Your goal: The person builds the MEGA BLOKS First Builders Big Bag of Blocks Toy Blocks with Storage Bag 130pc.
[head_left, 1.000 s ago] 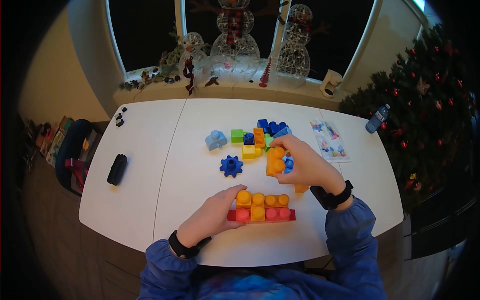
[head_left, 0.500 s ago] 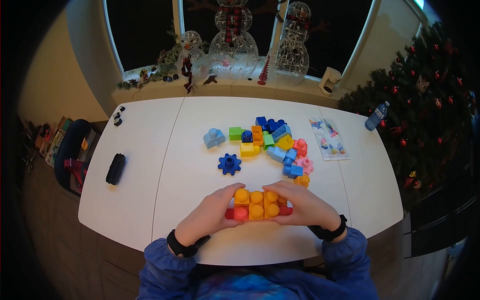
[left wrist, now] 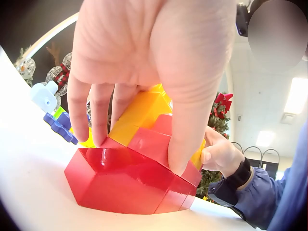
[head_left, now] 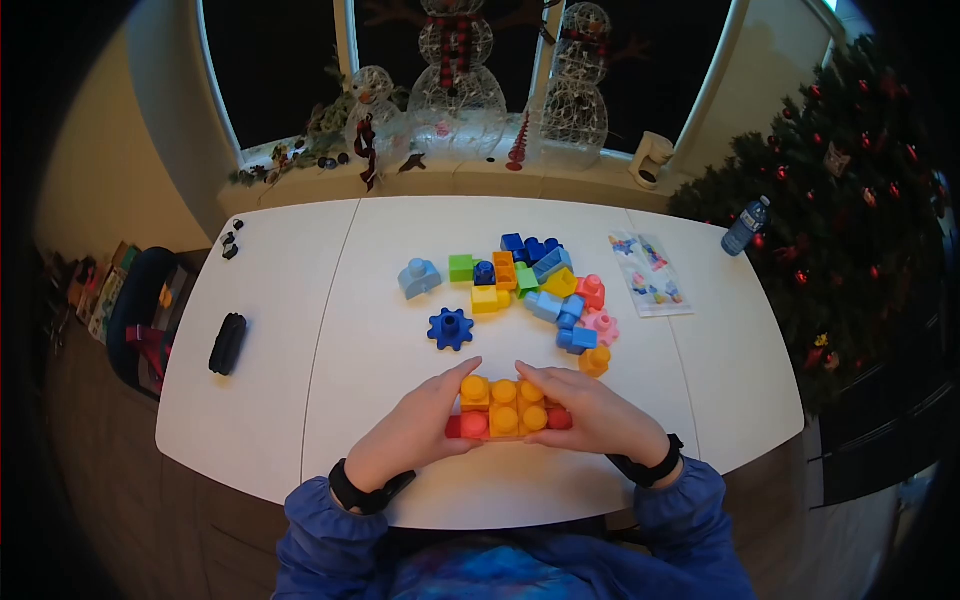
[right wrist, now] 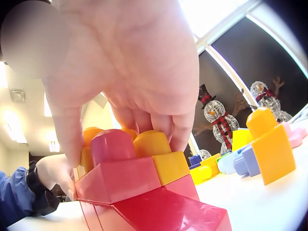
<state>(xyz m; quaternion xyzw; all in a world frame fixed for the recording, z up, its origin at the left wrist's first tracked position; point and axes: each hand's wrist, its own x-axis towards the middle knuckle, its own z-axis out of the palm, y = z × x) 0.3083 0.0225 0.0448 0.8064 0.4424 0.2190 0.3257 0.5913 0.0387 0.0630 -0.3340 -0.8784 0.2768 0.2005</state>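
On the near part of the table, both hands hold a stack of chunky toy building blocks (head_left: 505, 407). My left hand (head_left: 415, 425) grips its left end, fingers along the far side and thumb on the near side. From the other end, my right hand (head_left: 597, 413) pinches it the same way. Yellow-orange studded blocks top pink ones, above a wide red base (left wrist: 120, 185) with sloped ends. In the right wrist view, a pink block (right wrist: 120, 178) shows one stud beside the yellow-orange ones. The right palm hides part of the stack's right end.
Loose blocks lie beyond the hands, including a dark blue gear piece (head_left: 451, 329), a light blue block (head_left: 420, 278) and an orange block (head_left: 594, 362). A picture sheet (head_left: 650, 274) and a water bottle (head_left: 746, 226) are at the right, a black case (head_left: 228, 344) at the left.
The right hand has brought a yellow-orange block from above the loose pieces down onto the stack's right part. It now grips the stack there. The left hand has kept its hold.
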